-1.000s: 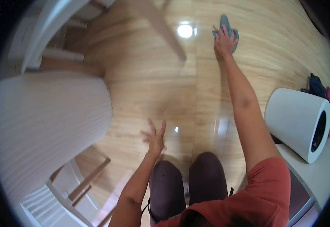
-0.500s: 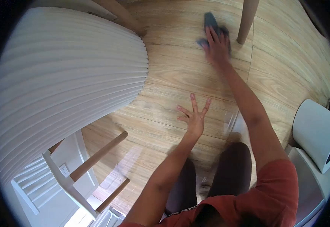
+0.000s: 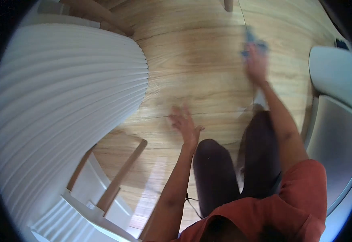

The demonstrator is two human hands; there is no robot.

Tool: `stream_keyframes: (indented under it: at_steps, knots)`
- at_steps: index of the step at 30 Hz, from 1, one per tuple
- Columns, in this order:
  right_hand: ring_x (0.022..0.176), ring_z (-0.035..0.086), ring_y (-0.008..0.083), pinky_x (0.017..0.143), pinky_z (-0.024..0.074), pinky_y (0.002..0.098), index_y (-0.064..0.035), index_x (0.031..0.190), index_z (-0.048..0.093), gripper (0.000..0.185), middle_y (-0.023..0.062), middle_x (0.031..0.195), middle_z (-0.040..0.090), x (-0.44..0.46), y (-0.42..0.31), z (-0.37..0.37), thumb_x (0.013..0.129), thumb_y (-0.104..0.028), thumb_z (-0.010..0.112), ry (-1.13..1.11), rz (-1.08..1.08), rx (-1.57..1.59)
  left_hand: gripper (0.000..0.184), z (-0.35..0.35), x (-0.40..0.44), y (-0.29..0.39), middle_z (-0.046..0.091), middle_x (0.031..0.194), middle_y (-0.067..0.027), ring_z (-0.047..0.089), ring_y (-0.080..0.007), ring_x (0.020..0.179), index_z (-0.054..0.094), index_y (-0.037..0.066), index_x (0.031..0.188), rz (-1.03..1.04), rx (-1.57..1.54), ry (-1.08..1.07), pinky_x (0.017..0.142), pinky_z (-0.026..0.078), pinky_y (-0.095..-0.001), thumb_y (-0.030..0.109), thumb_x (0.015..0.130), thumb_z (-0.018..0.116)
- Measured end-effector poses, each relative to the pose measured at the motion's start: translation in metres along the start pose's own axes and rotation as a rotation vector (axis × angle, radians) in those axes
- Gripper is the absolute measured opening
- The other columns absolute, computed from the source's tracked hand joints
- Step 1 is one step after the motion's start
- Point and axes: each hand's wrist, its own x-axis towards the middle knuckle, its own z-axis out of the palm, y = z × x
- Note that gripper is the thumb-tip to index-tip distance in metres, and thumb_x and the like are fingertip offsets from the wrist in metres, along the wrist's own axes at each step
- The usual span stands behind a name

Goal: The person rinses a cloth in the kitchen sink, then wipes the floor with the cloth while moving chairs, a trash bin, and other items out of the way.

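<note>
My right hand [image 3: 257, 66] presses on a blue-grey cloth [image 3: 250, 38] on the wood-look floor [image 3: 200, 80]; both are blurred by motion, and part of the cloth lies hidden under the fingers. Farther left and closer to my knees, my left hand [image 3: 186, 124] is over the floor with its fingers spread and nothing in it. The fingertips of that hand are smeared by motion.
A large white ribbed piece [image 3: 75, 84] fills the left side. Below it is a white chair [image 3: 91, 220] with a wooden leg [image 3: 123, 173]. On the right, a white bin [image 3: 333, 74] stands by a grey cabinet [image 3: 333, 141]. Another wooden leg [image 3: 228, 5] shows at the top.
The view has shifted. My right hand and the cloth have swept right and a little nearer, away from the wooden leg at the top. My left hand has moved left in view, still spread.
</note>
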Motion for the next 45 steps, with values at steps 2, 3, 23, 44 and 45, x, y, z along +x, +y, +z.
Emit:
stream_keyframes:
  at_steps: [2, 3, 23, 44, 45]
  knots:
    - [0.127, 0.035, 0.0352, 0.103, 0.0211, 0.0526, -0.0091, 0.137, 0.035, 0.057, 0.0146, 0.140, 0.037, -0.066, 0.096, -0.010, 0.089, -0.038, 0.046, 0.232, 0.191, -0.151, 0.122, -0.018, -0.027, -0.045, -0.017, 0.147, -0.0247, -0.010, -0.0586, 0.128, 0.008, 0.027, 0.146, -0.009, -0.008, -0.040, 0.093, 0.012, -0.0764, 0.014, 0.053, 0.086]
    - [0.127, 0.036, 0.0346, 0.103, 0.0218, 0.0529, -0.0107, 0.137, 0.035, 0.059, 0.0146, 0.139, 0.038, -0.084, 0.088, -0.021, 0.088, -0.043, 0.045, 0.184, 0.608, -0.346, 0.126, -0.024, -0.034, -0.059, -0.021, 0.146, -0.0236, -0.012, -0.0600, 0.127, 0.005, 0.029, 0.146, -0.041, -0.044, -0.056, 0.092, 0.014, -0.0769, 0.010, 0.051, 0.086]
    - [0.134, 0.025, 0.0315, 0.108, 0.0106, 0.0587, -0.0266, 0.126, 0.050, 0.047, -0.0061, 0.144, 0.032, -0.110, -0.226, 0.007, 0.081, -0.038, 0.054, -0.241, -0.523, 0.273, 0.141, -0.013, -0.030, -0.083, -0.011, 0.145, -0.0313, -0.006, -0.0507, 0.133, -0.007, 0.013, 0.145, 0.151, 0.609, -0.143, 0.082, 0.040, -0.0685, 0.028, 0.043, 0.090]
    - [0.127, 0.023, 0.0517, 0.102, 0.0165, 0.0637, -0.0206, 0.140, 0.031, 0.054, 0.0051, 0.150, 0.021, -0.284, 0.067, -0.064, 0.091, -0.044, 0.039, 0.097, 1.070, -0.247, 0.136, -0.007, -0.031, -0.072, 0.011, 0.151, -0.0139, -0.003, -0.0479, 0.135, -0.001, 0.007, 0.145, 0.032, 0.623, -0.151, 0.086, 0.017, -0.0799, 0.041, 0.046, 0.086]
    - [0.127, 0.023, 0.0517, 0.102, 0.0165, 0.0637, -0.0206, 0.140, 0.031, 0.054, 0.0051, 0.150, 0.021, -0.269, 0.035, -0.054, 0.091, -0.044, 0.039, 0.070, 1.023, -0.194, 0.124, 0.005, -0.036, -0.093, 0.016, 0.150, -0.0146, 0.005, -0.0495, 0.134, 0.011, 0.006, 0.145, 0.144, 0.536, -0.007, 0.092, 0.020, -0.0755, 0.045, 0.051, 0.082]
